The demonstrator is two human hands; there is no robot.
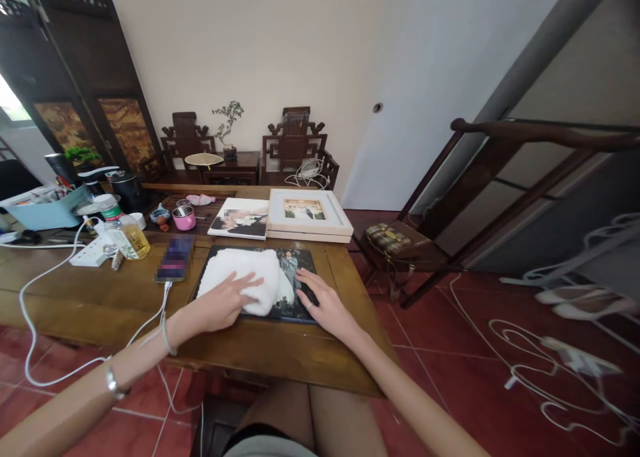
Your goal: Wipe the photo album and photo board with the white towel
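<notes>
A folded white towel lies over the left part of a dark photo panel on the wooden table. My left hand rests flat on the towel with its fingers spread. On the panel's right side, my right hand touches the printed surface, fingers stretched out and holding nothing. Between the towel and my right hand, part of the picture shows a figure in grey beside something white. What the towel covers of the panel is hidden.
Behind the panel lie a photo book and a white picture frame. To the left are a charging phone, an oil bottle, a power strip and a pink cup. A chair holding a bag stands right.
</notes>
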